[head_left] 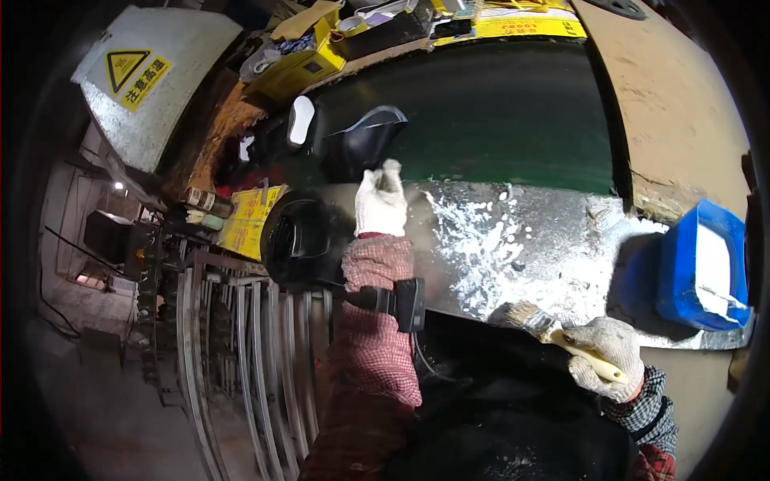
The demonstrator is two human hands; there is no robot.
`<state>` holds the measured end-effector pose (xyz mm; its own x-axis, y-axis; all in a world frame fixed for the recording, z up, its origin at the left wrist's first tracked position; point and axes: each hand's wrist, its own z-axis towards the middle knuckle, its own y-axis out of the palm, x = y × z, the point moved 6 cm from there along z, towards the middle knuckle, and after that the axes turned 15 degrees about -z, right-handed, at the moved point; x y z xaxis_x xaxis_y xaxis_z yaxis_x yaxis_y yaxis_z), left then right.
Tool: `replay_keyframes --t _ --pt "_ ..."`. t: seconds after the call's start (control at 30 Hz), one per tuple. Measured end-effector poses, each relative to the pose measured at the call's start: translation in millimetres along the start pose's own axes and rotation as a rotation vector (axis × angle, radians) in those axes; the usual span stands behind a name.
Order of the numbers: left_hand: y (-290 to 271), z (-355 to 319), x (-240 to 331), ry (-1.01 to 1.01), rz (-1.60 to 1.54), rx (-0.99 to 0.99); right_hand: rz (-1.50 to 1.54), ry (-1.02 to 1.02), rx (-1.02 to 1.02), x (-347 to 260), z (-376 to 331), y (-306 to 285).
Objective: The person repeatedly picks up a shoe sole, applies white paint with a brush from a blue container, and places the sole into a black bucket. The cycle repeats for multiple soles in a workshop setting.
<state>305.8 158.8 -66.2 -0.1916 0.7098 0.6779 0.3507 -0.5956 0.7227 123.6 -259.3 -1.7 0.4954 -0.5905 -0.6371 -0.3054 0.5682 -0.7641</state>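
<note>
My left hand (381, 202), in a white knitted glove, reaches out over the near edge of a dark green belt (513, 120). Its fingers are curled together at the near end of a dark, curved shoe part (373, 138) with a pale rim. Whether they grip that part is hidden. At the lower right, my gloved right hand (607, 358) is closed round the cream handle of a flat brush (529, 319). The bristles, whitish with residue, are at the near edge of a metal plate (553, 232) smeared with white.
A blue container (700, 272) with a white area stands at the plate's right end. Left of my left forearm is a glossy black rounded thing (301, 240). A white-faced sole (301, 121) lies on the belt. Yellow boxes (297, 64) line the far edge; metal rails (249, 361) curve below left.
</note>
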Motion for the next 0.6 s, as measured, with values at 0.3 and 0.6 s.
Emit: replay_keyframes --t 0.3,0.6 --pt "-109.1 -301.2 211.2 0.857 1.273 0.142 0.169 -0.149 0.117 -27.4 -3.1 15.8" --pt "-293.5 -587.0 272.6 -0.243 1.373 1.28 0.395 -0.342 -0.007 -89.3 -0.9 27.9"
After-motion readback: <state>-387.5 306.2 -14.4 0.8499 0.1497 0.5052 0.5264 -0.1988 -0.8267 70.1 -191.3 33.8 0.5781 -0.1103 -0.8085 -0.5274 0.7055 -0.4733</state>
